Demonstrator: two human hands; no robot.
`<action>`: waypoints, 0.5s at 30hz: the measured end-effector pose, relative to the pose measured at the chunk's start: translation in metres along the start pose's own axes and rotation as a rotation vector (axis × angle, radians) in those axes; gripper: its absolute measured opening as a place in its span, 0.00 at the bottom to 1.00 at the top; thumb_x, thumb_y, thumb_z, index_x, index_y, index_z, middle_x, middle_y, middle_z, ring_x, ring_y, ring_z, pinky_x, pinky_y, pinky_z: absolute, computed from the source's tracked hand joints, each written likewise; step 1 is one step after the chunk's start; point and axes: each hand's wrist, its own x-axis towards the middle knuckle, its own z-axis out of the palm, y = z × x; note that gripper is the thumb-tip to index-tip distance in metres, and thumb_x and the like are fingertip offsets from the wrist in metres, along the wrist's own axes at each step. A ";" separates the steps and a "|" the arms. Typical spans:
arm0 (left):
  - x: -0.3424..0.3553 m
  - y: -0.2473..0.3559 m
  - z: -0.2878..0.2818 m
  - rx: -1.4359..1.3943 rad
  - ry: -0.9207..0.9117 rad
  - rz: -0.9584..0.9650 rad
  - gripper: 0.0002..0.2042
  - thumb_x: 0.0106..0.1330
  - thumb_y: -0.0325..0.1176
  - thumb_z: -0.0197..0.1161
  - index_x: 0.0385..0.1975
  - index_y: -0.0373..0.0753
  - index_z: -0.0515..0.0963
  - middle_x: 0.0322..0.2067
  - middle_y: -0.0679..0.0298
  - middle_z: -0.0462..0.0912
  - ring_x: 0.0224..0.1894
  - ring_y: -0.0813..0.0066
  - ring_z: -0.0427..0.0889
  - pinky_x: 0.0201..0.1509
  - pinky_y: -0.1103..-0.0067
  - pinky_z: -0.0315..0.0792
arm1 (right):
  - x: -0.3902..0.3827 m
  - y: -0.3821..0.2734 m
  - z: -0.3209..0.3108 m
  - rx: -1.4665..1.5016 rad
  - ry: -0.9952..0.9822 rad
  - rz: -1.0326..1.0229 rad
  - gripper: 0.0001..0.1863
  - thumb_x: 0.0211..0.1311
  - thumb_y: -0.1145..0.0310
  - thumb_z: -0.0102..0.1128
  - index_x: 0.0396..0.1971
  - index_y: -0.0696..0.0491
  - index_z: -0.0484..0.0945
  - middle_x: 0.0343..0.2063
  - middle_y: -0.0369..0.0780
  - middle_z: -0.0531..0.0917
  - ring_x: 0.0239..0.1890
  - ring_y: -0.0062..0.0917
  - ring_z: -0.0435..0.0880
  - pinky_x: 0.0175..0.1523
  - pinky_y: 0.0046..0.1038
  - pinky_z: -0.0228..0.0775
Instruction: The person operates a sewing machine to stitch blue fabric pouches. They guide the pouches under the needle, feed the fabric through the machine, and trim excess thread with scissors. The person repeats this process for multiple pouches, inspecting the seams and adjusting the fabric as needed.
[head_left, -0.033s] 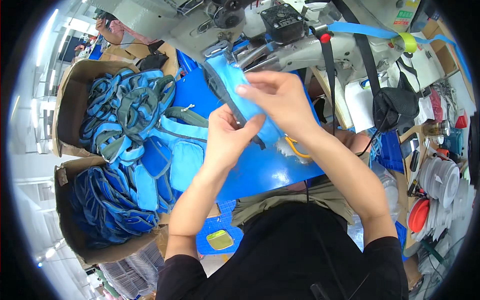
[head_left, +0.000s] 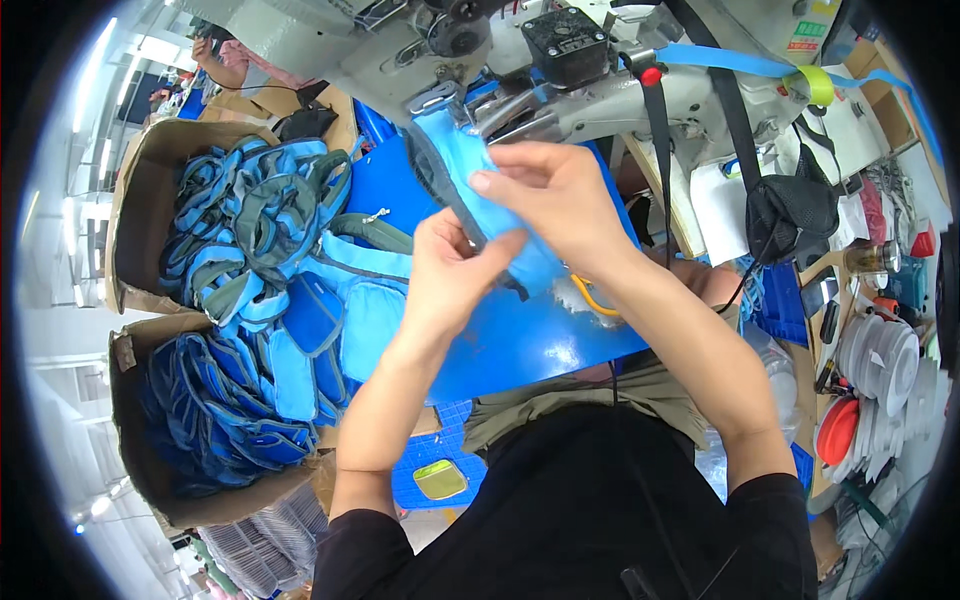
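Observation:
A light-blue fabric piece [head_left: 500, 225] with a dark grey edge stretches down from the presser foot [head_left: 436, 98] of a sewing machine [head_left: 590, 115]. My left hand [head_left: 455, 270] pinches its dark edge between thumb and fingers near the lower end. On the other side, my right hand [head_left: 560, 205] grips the blue cloth, thumb on top and fingers curled. The two hands are close together above the blue table [head_left: 540, 345]. Part of the fabric is hidden behind the fingers.
At left, one cardboard box [head_left: 135, 215] holds a heap of blue and grey straps [head_left: 260, 220]; another holds blue pouches [head_left: 230, 400]. More light-blue fabric [head_left: 372, 320] lies beside my left forearm. Orange-yellow scissor handles [head_left: 592, 298] rest near my right wrist. Black straps [head_left: 715, 90] hang at right.
My left hand has shifted very slightly left and up along the dark edge, and the fabric's folds have moved a little. My right hand stays about where it was.

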 end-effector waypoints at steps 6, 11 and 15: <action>0.069 0.016 -0.029 -0.325 0.155 -0.034 0.12 0.71 0.37 0.64 0.43 0.34 0.78 0.37 0.59 0.85 0.34 0.73 0.86 0.31 0.77 0.82 | -0.003 0.007 0.004 0.437 -0.010 0.244 0.20 0.66 0.69 0.70 0.54 0.63 0.82 0.42 0.41 0.88 0.38 0.19 0.86 0.43 0.21 0.80; 0.083 0.023 -0.043 -0.304 0.115 -0.030 0.12 0.70 0.32 0.64 0.46 0.30 0.78 0.38 0.59 0.86 0.36 0.71 0.87 0.41 0.73 0.85 | -0.007 0.005 0.008 0.516 -0.020 0.303 0.19 0.66 0.69 0.69 0.54 0.62 0.82 0.43 0.41 0.88 0.40 0.19 0.87 0.45 0.22 0.81; 0.086 0.022 -0.043 -0.406 0.094 -0.049 0.08 0.72 0.29 0.60 0.43 0.30 0.78 0.37 0.56 0.86 0.39 0.67 0.87 0.47 0.72 0.83 | -0.010 -0.002 0.009 0.558 -0.009 0.356 0.18 0.67 0.70 0.68 0.54 0.62 0.81 0.43 0.41 0.88 0.41 0.20 0.88 0.47 0.22 0.81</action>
